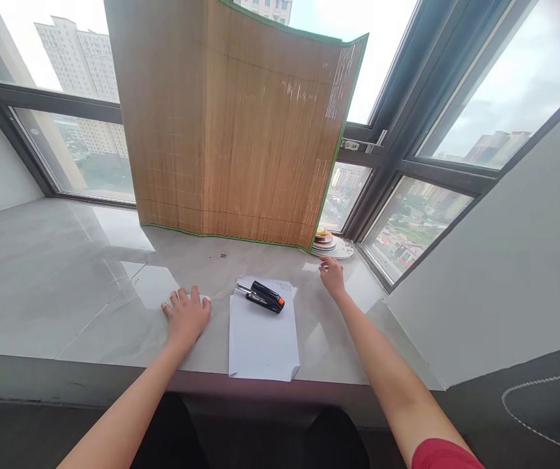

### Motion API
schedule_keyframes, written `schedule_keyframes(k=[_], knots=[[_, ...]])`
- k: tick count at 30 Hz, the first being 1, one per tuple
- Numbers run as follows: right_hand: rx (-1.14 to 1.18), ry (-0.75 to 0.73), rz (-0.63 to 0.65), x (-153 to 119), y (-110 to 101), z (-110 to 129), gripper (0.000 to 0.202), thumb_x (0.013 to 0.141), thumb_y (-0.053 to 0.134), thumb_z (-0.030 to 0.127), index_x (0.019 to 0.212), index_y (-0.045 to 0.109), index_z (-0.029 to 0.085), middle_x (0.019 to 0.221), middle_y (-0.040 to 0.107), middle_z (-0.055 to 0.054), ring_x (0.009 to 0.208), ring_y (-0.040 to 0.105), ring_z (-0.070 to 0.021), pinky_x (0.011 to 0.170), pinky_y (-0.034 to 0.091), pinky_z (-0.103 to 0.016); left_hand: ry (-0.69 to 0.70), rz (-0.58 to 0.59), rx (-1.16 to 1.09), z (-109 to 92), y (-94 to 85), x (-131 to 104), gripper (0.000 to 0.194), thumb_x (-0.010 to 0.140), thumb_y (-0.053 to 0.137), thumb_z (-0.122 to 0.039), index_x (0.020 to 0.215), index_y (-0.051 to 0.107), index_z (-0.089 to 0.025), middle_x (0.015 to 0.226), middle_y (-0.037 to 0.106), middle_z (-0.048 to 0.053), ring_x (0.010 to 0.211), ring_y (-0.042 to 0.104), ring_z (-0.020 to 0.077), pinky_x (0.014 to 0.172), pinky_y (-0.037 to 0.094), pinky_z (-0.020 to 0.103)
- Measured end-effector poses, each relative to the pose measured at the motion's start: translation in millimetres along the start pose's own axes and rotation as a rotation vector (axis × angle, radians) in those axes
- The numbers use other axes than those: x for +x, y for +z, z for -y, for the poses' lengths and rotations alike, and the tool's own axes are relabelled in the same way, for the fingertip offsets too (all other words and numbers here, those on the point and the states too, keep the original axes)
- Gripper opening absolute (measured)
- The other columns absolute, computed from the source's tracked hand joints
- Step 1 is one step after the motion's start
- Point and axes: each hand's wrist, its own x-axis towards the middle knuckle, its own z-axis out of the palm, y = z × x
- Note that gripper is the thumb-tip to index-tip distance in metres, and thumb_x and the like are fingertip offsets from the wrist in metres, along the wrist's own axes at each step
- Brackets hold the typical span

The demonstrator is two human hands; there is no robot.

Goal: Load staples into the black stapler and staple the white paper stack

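Note:
My left hand (188, 317) rests palm down on the grey sill, fingers spread; a bit of something white shows at its edge, mostly covered by the hand. To its right lie white paper sheets (263, 345) with bent corners. On their upper part sits a black stapler (266, 298) with an orange tip and a metal piece sticking out to the left. My right hand (332, 275) is raised beside the paper, near the plates, its fingers bent together; whatever they hold, if anything, is too small to make out.
A bamboo mat (240, 137) with green edging stands upright against the windows. Stacked plates (326, 243) are in the right corner, partly behind it. A tiny dark piece (223, 255) lies on the sill (88, 293). The sill's front edge is close to my knees.

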Motion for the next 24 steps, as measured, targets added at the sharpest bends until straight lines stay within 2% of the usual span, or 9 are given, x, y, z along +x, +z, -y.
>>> schedule_keyframes(k=[5,10,12,14,17,19,22,24], knots=[[0.102,0.079,0.018,-14,0,1,0.03,0.074,0.06,0.01,0.098,0.076,0.02,0.106,0.08,-0.009,0.092,0.075,-0.0218,0.093,0.059,-0.036,0.006,-0.01,0.005,0,-1.3,-1,0.054,0.103,0.039,-0.035,0.144,0.062,-0.008,0.141,0.058,0.03,0.139,0.048,0.0479,0.112,0.036,0.069],[0.073,0.19,-0.041,-19,-13,4,0.027,0.077,0.061,0.02,0.101,0.074,0.019,0.109,0.08,-0.012,0.097,0.074,-0.0246,0.088,0.057,-0.036,-0.004,0.011,-0.015,1,-0.3,1,0.053,0.103,0.04,-0.035,0.143,0.063,-0.008,0.143,0.057,0.031,0.141,0.046,0.0478,0.113,0.035,0.069],[0.034,0.243,-0.055,-30,-22,3,0.018,0.079,0.058,0.023,0.091,0.072,0.019,0.097,0.079,-0.012,0.091,0.072,-0.0264,0.085,0.054,-0.037,-0.004,0.014,-0.024,1,1.3,2,0.053,0.103,0.04,-0.035,0.143,0.063,-0.008,0.143,0.057,0.031,0.142,0.046,0.0479,0.114,0.034,0.069],[0.014,0.284,-0.007,-51,-28,2,0.01,0.076,0.058,0.024,0.077,0.067,0.021,0.078,0.074,-0.009,0.077,0.068,-0.0255,0.076,0.05,-0.036,-0.003,0.009,-0.032,1,3.6,3,0.053,0.103,0.041,-0.035,0.144,0.062,-0.008,0.144,0.057,0.031,0.143,0.045,0.048,0.115,0.033,0.07],[0.015,0.21,0.114,-92,-26,4,0.004,0.071,0.058,0.022,0.071,0.062,0.023,0.067,0.065,-0.001,0.068,0.062,-0.0212,0.069,0.044,-0.032,-0.005,-0.009,-0.027,2,7.3,0,0.054,0.104,0.042,-0.035,0.146,0.062,-0.008,0.146,0.056,0.031,0.144,0.045,0.0488,0.115,0.033,0.07],[-0.029,0.039,0.178,-112,-21,6,0.007,0.075,0.054,0.022,0.076,0.061,0.024,0.071,0.063,0.0,0.072,0.06,-0.0199,0.074,0.042,-0.031,-0.002,-0.022,-0.007,4,8.8,-2,0.053,0.104,0.043,-0.034,0.147,0.062,-0.008,0.148,0.055,0.032,0.144,0.044,0.0495,0.115,0.033,0.071],[-0.123,-0.063,0.236,-122,-17,11,0.008,0.079,0.05,0.021,0.078,0.057,0.023,0.077,0.062,-0.001,0.079,0.058,-0.0202,0.08,0.039,-0.033,-0.013,0.005,-0.015,5,8.7,8,0.046,0.102,0.048,-0.032,0.137,0.067,-0.011,0.14,0.061,0.029,0.137,0.052,0.0481,0.111,0.039,0.069],[-0.134,-0.079,0.273,-120,-20,13,0.009,0.081,0.049,0.021,0.079,0.058,0.023,0.081,0.063,-0.002,0.083,0.058,-0.0213,0.082,0.039,-0.034,-0.002,0.044,-0.102,3,9.3,27,0.035,0.1,0.05,-0.028,0.122,0.073,-0.013,0.128,0.067,0.025,0.125,0.061,0.0427,0.105,0.048,0.06]])
